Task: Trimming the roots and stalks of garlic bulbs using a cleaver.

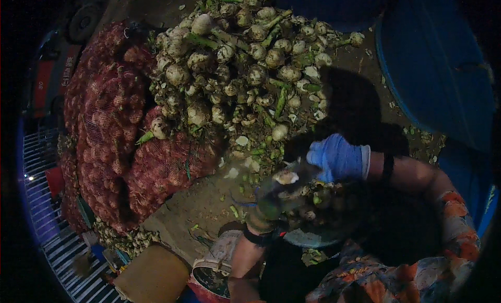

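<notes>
My left hand [269, 201], in a dark glove blurred by motion, holds a pale bulb [286, 177] with a whitish face showing. Close beside it on the right, my right hand [336, 158] wears a blue glove with its fingers curled in. What those fingers hold, if anything, is hidden. Beneath both hands a rounded basin [313, 239] contains several bulbs and green scraps, mostly in shadow. Beyond the hands rises a large heap of dirt-caked bulbs [255, 73], some with thick green stems.
Full red mesh sacks [112, 120] lie on the left. A white bucket [222, 253] and a tan container [154, 274] stand at the lower left. A large blue tub [433, 68] is on the right. Green trimmings litter the ground [209, 204].
</notes>
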A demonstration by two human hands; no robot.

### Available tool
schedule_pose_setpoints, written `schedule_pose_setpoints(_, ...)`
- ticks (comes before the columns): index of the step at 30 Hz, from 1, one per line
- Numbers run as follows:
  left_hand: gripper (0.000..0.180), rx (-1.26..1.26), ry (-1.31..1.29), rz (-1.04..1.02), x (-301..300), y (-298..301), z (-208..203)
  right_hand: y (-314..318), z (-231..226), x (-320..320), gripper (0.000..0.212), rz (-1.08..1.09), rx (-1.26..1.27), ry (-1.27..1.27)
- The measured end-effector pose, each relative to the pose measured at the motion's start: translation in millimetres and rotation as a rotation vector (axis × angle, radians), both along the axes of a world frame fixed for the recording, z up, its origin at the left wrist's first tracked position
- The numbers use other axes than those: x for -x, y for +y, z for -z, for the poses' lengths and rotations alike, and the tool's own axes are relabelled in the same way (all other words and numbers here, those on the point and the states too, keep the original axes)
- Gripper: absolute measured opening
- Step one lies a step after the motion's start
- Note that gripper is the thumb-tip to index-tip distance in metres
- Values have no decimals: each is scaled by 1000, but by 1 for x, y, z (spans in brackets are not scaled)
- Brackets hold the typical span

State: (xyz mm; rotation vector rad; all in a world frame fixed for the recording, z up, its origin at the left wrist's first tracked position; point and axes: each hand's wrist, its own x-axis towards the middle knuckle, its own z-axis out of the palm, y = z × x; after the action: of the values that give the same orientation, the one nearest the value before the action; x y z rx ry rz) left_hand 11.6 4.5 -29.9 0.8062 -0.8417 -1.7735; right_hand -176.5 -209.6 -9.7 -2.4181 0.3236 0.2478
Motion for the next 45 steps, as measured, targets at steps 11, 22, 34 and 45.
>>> schedule_pose_setpoints(11,57,-282,709,-845,-7,-74,-47,27,-30,8,28,158,-450,-197)
schedule_pose_setpoints(22,45,-327,725,-1060,20,-52,-40,30,1,-10,21,479,-358,-228)
schedule_pose_setpoints(34,48,154,-715,-173,-29,-55,-42,-3,32,30,36,482,-300,135)
schedule_pose_setpoints(45,58,393,-1968,150,-28,-154,60,-15,14,29,31,768,-609,-23)
